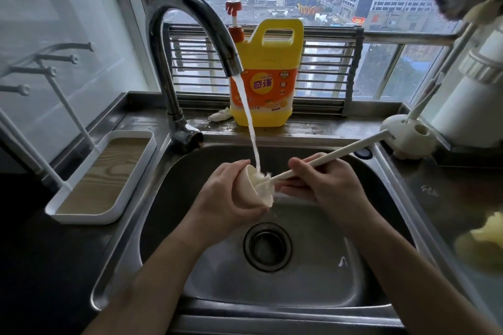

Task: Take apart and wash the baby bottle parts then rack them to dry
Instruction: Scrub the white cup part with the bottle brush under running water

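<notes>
Scrubbing is under way over the sink (381,198), seen from the head view. A cream, cup-shaped bottle part (251,175) is held right under the stream of water (249,117) that falls from the tap (190,22). The sponge head (262,185) of the bottle brush (334,153) sits in its mouth.

To do this step well, I'd say the brush should go right to the bottom and be twisted while the part is turned the other way. That would rub the whole inner wall and the rim. Tipping the mouth down toward the drain (268,246) would then let the suds run off. A wet, soapy part could slip, so a firm wrap matters more than speed.

Neither grip is open. The left hand (226,196) has its fingers curled round the outside of the part, whose mouth faces right. The right hand (326,182) pinches the brush's long handle low down, close to the sponge head, and the rest of the handle points up and to the right.

The drying rack (100,179), with its pegs, waits on the worktop just left of the sink. A yellow detergent jug (266,76) stands behind the tap.
</notes>
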